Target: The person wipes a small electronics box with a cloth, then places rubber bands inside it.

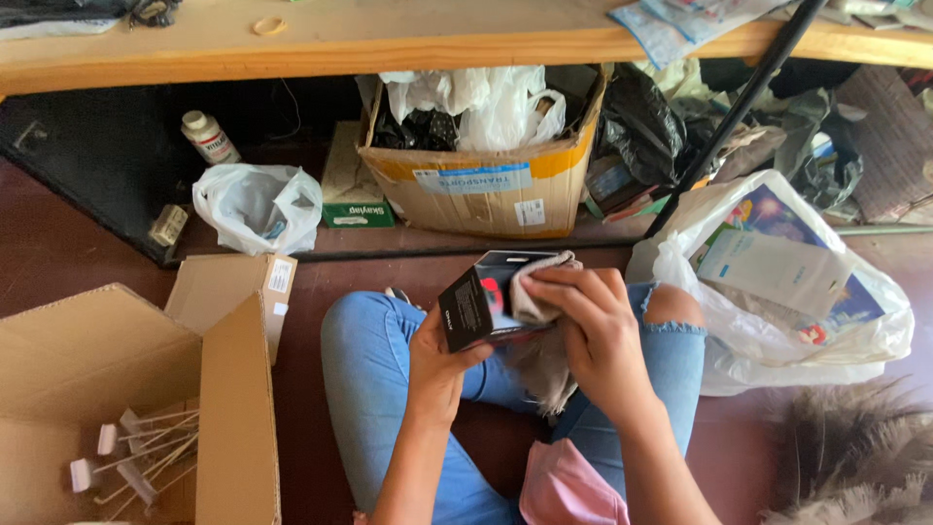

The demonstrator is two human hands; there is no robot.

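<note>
- Where the dark reddish floor [58,243] meets a long pale wooden shelf board [389,39], a person sits with legs in light blue jeans [364,369], holding a small black rectangular cardboard box [476,306] over the lap.
- The left hand [437,365] is curled around the black box from below, thumb along its near face, gripping it.
- The right hand [598,326] is closed on a grey, soft cloth [530,297], pressing it against the top of the black box; the cloth's loose end hangs down below the box between the knees.
- Left of the black box stands a large open brown corrugated carton [117,389] with thin white-tipped sticks [136,452] inside, its flap edge close to the left knee.
- Beyond the black box, under the shelf board, sits an open brown cardboard box stuffed with white and black plastic bags [481,180].
- Further left of that lie a crumpled white plastic bag [258,204] and a small white bottle [209,136].
- Right of the black box, a translucent plastic bag holding flat printed packets [787,282] lies just beside the right knee, with a feathery brown duster [855,452] nearer the camera.
- Bare floor shows only in narrow strips around the legs.
</note>
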